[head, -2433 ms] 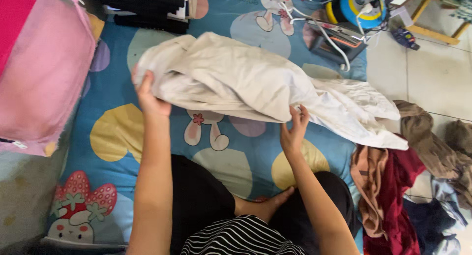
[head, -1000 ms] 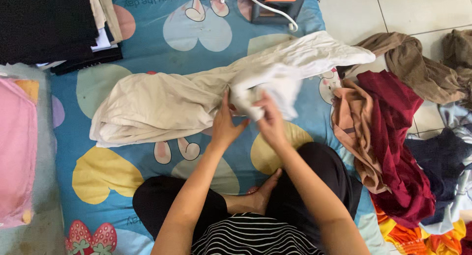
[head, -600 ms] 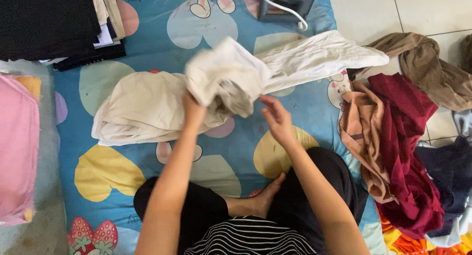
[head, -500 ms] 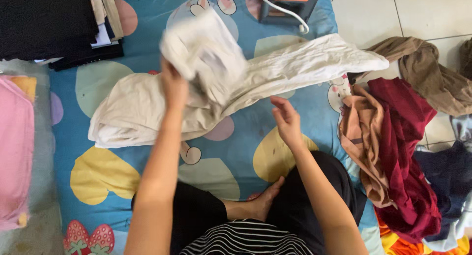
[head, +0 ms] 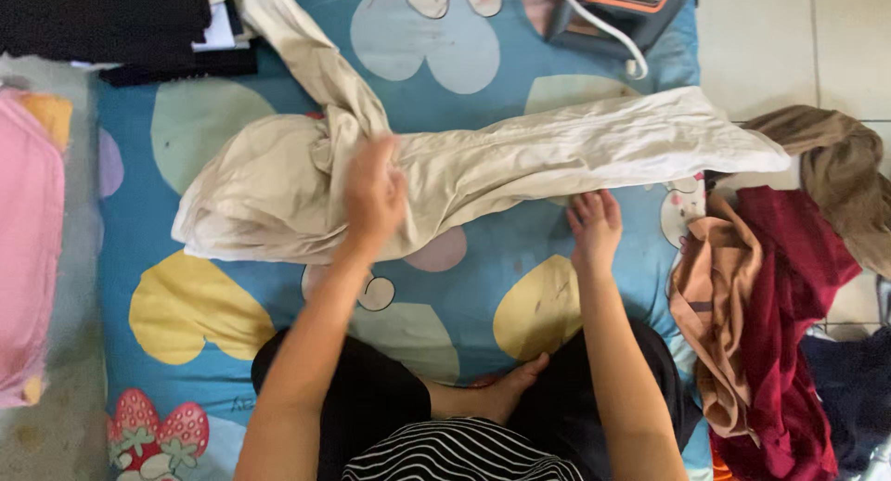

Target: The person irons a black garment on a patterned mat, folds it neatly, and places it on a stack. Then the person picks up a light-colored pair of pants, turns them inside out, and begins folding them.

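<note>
Nearest the camera, the person sits cross-legged on a blue cartoon-print mat (head: 483,268), so the work lies within easy reach in front of the knees. The right hand (head: 594,229) rests at about 1 o'clock, fingers spread open and flat, its tips touching the lower edge of the cream garment (head: 520,161), seemingly to pin that edge down. The left hand (head: 373,195), toward 11 o'clock, lies on the middle of the garment; it is blurred, so I cannot tell whether it grips or only presses. The garment stretches crosswise over the mat, one strip trailing up to 11 o'clock. At 3 o'clock a heap of brown and maroon clothes (head: 770,286) waits beside the mat; at 10 o'clock sits a stack of dark folded clothes (head: 111,26); a clothes iron (head: 617,17) stands at 1 o'clock.
</note>
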